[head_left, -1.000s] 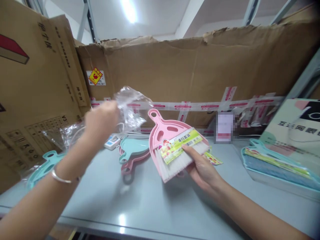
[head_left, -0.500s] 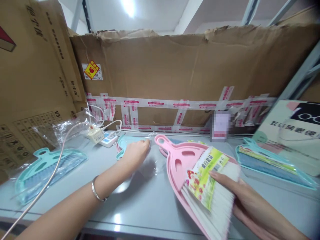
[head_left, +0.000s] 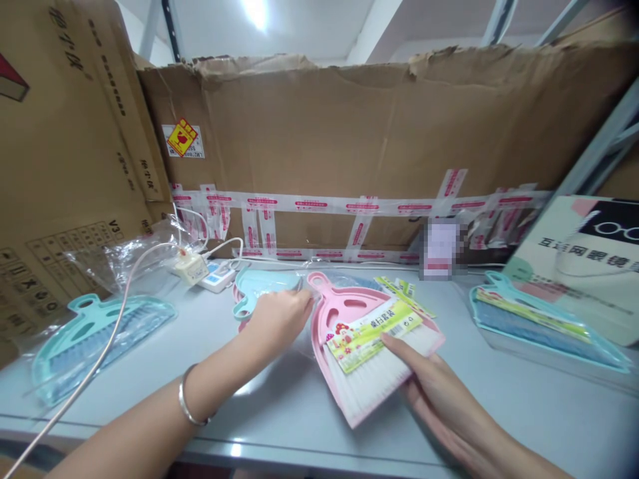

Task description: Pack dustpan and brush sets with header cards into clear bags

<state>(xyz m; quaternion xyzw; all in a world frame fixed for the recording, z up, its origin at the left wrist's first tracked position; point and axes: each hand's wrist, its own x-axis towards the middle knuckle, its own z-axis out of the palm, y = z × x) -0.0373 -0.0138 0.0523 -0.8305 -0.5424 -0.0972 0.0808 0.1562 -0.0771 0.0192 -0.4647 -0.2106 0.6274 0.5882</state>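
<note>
My right hand (head_left: 432,382) grips a pink dustpan (head_left: 357,298) with its thumb on top and its fingers underneath. Nested in the pan is a hand brush with white bristles (head_left: 367,382), and a yellow-green label card (head_left: 377,334) lies across it. The pan is tilted, its looped handle pointing away from me. Beside that handle, my left hand (head_left: 282,319) is closed in a pinch on thin clear plastic, seemingly a bag (head_left: 302,346), whose outline is hard to make out. Behind my left hand lies a light-blue dustpan (head_left: 259,281) with pink edges showing beneath it.
Bagged light-blue dustpan sets lie at the left (head_left: 87,329) and right (head_left: 544,326) of the grey table (head_left: 259,426). More label cards (head_left: 407,293) sit behind the pink pan. A charger (head_left: 190,268) trails a cable across the left. Large cardboard boxes (head_left: 309,133) wall the back.
The pink dustpan and my right hand have shifted left and away from me, and the pan has turned so the bristle edge lies flatter. My left hand has moved slightly right, close to the pan's handle.
</note>
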